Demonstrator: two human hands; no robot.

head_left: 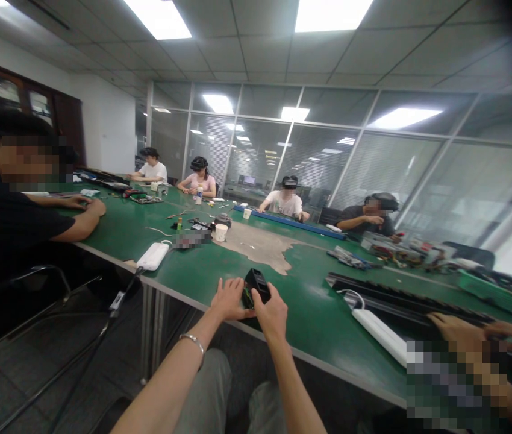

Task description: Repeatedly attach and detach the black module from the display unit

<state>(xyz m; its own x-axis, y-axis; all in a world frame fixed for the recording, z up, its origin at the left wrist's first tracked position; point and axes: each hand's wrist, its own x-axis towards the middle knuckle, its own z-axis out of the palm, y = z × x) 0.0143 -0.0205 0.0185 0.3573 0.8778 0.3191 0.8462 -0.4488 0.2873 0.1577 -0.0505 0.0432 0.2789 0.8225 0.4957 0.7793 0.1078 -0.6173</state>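
Both of my hands meet at a small black boxy device (pixel 256 283) held just above the near edge of the green table (pixel 310 301). My left hand (pixel 227 299), with a bracelet on its wrist, lies against the device's left side with fingers stretched along it. From the right, my right hand (pixel 271 312) has its fingers wrapped round the device. Some green and coloured parts show on the device's near face between the hands.
A white power strip (pixel 380 330) and a long black tray (pixel 400 301) lie to the right, where another person's hands (pixel 459 331) rest. A white box (pixel 153 255) sits at the left edge, a paper cup (pixel 221 232) farther back. Several people sit around the table.
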